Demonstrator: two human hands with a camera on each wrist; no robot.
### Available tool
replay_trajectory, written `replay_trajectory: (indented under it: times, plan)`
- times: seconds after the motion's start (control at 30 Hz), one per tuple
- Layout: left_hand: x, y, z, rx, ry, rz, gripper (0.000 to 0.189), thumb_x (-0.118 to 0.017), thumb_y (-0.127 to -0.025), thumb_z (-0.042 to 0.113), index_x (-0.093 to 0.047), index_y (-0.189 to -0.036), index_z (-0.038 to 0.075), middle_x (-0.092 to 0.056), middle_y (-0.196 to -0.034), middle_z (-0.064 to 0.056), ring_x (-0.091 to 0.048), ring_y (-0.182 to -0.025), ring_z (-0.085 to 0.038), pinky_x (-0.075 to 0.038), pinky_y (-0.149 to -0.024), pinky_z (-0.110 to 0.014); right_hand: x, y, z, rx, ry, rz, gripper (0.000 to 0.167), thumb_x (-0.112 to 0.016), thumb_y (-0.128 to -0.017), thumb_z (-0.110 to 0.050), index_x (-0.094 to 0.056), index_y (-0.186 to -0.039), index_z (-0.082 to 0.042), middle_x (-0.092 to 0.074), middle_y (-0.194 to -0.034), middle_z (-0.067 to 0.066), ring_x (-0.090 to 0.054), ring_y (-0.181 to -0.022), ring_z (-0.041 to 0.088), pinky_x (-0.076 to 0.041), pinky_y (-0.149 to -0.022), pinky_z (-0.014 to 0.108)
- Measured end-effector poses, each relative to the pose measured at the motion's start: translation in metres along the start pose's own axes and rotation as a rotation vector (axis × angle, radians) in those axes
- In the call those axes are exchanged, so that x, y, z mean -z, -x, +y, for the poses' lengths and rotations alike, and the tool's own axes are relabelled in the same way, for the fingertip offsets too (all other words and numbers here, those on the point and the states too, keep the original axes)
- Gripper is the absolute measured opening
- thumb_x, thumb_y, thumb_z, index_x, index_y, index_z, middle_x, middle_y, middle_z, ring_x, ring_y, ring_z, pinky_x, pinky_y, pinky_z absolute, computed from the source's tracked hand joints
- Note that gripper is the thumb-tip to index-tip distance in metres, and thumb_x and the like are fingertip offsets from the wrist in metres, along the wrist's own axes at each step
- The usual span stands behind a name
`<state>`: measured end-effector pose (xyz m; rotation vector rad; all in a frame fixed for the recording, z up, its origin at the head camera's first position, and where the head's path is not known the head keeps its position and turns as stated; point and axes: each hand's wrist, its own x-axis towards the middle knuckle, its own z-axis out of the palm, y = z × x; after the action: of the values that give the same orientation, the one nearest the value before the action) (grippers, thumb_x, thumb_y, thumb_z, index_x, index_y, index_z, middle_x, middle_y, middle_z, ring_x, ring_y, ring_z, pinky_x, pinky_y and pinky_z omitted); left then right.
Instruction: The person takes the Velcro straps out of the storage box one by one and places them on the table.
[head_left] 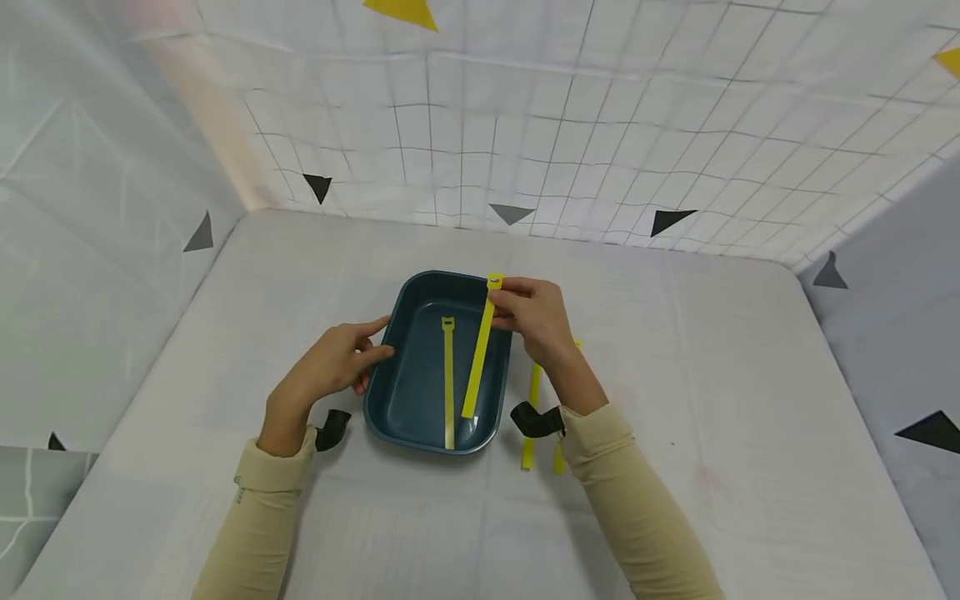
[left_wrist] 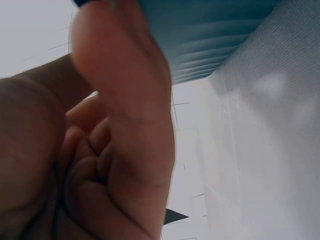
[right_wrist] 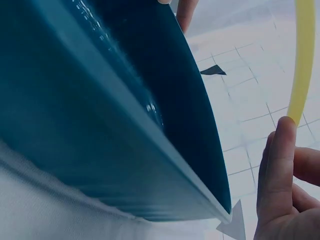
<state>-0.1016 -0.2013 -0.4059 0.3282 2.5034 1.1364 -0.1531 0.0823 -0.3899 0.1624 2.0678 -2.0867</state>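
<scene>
A dark blue rectangular tray (head_left: 408,446) lies on the white-covered table. At its left rim is my left hand (head_left: 330,362), thumb and forefinger pinching the edge; the left wrist view shows the fingers (left_wrist: 135,110) close up against the ribbed outer wall. Over the tray's right side, my right hand (head_left: 536,317) pinches a yellow strap (head_left: 478,362) near its slotted head, the tail hanging down over the tray. In the right wrist view the same strap (right_wrist: 302,60) rises from the fingertips. Another yellow strap (head_left: 448,383) lies lengthwise inside the tray.
Two more yellow straps, one nearer (head_left: 527,454) and one farther right (head_left: 559,460), lie on the table right of the tray, partly hidden by the right forearm and its black wrist mount (head_left: 536,421). A gridded white sheet (head_left: 525,125) hangs behind the table.
</scene>
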Motion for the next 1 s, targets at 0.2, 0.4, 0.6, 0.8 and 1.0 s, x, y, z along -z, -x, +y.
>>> replay_trajectory:
  times: [0.2,0.4,0.6,0.8,1.0]
  plan:
    - [-0.001,0.0,-0.001,-0.005,0.0,0.002,0.061,-0.058,-0.102,0.019,-0.031,-0.154,0.003,-0.059,-0.07,-0.005,-0.06,-0.051,-0.028,-0.051,-0.052,-0.034,0.011,0.005,0.001,-0.01,0.041,0.005,0.035,-0.067,-0.095,-0.008,-0.061,-0.128,0.005,-0.064,-0.111,0.018,-0.067,-0.081,0.02,-0.058,-0.073,0.028]
    - [0.0,0.001,-0.001,-0.007,0.0,0.006,0.061,-0.058,-0.102,0.019,-0.031,-0.154,0.003,-0.059,-0.069,-0.006,-0.059,-0.05,-0.028,-0.051,-0.051,-0.034,0.023,0.008,0.003,-0.017,0.048,0.024,0.038,-0.067,-0.095,-0.01,-0.06,-0.13,0.004,-0.063,-0.114,0.017,-0.065,-0.08,0.021,-0.058,-0.073,0.029]
    - [0.0,0.001,-0.001,0.006,0.003,0.008,0.061,-0.058,-0.102,0.02,-0.031,-0.154,0.003,-0.059,-0.072,-0.006,-0.059,-0.049,-0.023,-0.051,-0.052,-0.034,0.029,0.01,0.003,-0.034,0.045,0.038,0.041,-0.068,-0.094,-0.01,-0.059,-0.131,0.004,-0.062,-0.113,0.017,-0.062,-0.076,0.019,-0.058,-0.071,0.027]
    - [0.0,0.001,-0.002,-0.002,0.011,0.007,0.061,-0.058,-0.102,0.019,-0.031,-0.154,0.003,-0.059,-0.071,-0.006,-0.059,-0.049,-0.025,-0.051,-0.052,-0.034,0.034,0.012,0.002,-0.038,0.043,0.032,0.042,-0.068,-0.094,-0.009,-0.058,-0.132,0.005,-0.062,-0.111,0.016,-0.062,-0.073,0.018,-0.058,-0.07,0.026]
    - [-0.001,0.0,-0.002,-0.025,0.009,0.003,0.06,-0.057,-0.102,0.019,-0.03,-0.154,0.002,-0.059,-0.069,-0.005,-0.06,-0.05,-0.029,-0.05,-0.05,-0.033,0.043,0.016,0.004,-0.022,0.056,0.046,0.041,-0.067,-0.095,-0.008,-0.058,-0.132,0.007,-0.063,-0.109,0.016,-0.062,-0.072,0.017,-0.057,-0.069,0.025]
